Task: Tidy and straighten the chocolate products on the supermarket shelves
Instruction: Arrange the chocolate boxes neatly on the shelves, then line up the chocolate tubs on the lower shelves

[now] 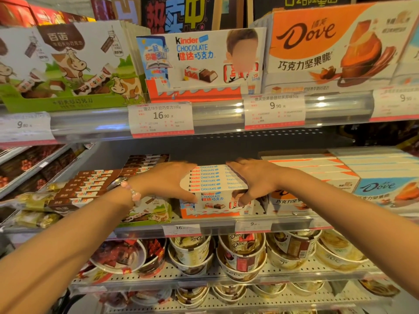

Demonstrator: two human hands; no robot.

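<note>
Squaring the row of chocolate boxes [207, 177] on the middle shelf [215, 225], the left hand [172, 180] and right hand [254, 180] clasp its sides, thumbs on the front; next likely comes an even push back into line.

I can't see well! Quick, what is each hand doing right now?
Left hand: grips the left side of the Kinder Chocolate box stack, thumb on the front.
Right hand: grips the stack's right side, thumb on the front.
</note>
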